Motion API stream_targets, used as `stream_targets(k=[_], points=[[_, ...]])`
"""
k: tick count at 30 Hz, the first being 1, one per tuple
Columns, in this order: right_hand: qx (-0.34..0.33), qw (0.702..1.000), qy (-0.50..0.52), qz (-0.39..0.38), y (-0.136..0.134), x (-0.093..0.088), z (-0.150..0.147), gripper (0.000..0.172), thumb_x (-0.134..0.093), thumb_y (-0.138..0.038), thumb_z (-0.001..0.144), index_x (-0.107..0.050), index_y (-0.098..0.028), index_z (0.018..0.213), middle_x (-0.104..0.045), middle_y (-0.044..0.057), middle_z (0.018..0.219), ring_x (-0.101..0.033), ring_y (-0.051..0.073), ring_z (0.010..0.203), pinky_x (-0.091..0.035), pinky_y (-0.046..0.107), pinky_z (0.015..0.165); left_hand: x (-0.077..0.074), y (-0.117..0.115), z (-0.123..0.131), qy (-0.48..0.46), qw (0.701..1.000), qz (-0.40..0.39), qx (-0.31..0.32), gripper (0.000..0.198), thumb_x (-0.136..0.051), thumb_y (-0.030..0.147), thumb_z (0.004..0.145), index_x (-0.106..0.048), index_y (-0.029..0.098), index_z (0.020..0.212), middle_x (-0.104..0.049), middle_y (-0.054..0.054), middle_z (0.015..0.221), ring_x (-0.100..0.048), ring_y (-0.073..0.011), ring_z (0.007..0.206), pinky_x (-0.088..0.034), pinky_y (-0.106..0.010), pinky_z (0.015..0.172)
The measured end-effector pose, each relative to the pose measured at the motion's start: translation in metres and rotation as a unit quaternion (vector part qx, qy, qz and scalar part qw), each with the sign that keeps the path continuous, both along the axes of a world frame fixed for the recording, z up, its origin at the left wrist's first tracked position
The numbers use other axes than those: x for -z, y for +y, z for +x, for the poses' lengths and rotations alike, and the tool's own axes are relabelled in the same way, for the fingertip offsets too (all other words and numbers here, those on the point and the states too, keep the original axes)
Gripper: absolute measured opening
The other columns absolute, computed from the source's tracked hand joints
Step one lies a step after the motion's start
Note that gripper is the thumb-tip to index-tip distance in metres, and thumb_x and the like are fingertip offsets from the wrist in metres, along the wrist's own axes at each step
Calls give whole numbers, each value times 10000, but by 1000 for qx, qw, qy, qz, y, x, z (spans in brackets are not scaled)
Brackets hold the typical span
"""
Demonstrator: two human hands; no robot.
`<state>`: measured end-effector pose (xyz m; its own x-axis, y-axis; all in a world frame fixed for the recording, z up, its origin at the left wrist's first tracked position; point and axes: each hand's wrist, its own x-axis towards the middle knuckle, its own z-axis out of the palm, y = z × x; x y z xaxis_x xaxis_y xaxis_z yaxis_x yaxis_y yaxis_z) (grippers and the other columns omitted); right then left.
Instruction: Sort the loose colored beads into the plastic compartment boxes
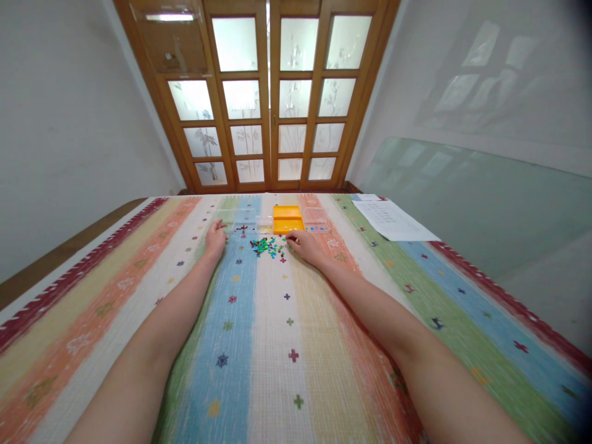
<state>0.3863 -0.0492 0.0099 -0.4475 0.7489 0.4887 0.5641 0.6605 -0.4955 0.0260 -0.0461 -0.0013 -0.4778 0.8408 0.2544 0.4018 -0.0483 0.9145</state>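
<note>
Right hand [301,243] by coloured bits [264,248], can't tell if fingers grip; left hand [215,239] fingers loosely apart. I'd pinch lightly.

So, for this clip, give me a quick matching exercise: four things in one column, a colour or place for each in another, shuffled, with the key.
Column 1
1. Box
2. Small pieces
3. Paper sheet
4. Left hand

Column 2
A. White, towards the far right of the table
B. By the left end of the row of clear trays
C. Yellow-orange, with clear trays on either side
D. Mostly green and blue, heaped loose on the striped cloth

Pairs: 1-C, 2-D, 3-A, 4-B
</note>
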Motion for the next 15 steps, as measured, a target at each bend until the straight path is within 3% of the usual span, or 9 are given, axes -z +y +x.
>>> stream_targets(k=[7, 15], points=[[37, 995, 78, -46, 3, -2, 0, 204, -596, -127, 874, -758, -185, 983, -766, 64, 956, -670, 196, 840, -535, 332, 818, -7, -14, 20, 186, 979, 26, 82, 485, -499, 176, 893, -665, 177, 1349, -716, -103, 1285, -681, -223, 1040, -502, -411, 1067], [109, 986, 125, -30, 7, 1, 3, 340, -576, -162, 916, -761, -218, 1195, -763, 101, 1187, -691, 254, 1115, -526, 453, 1042, -12, -27, 48, 326, 916, 75, 222, 364, -516, 205, 931, -745, 215, 1214, -706, -104, 1279, -611, -279, 1245, -449, -472, 1142]])
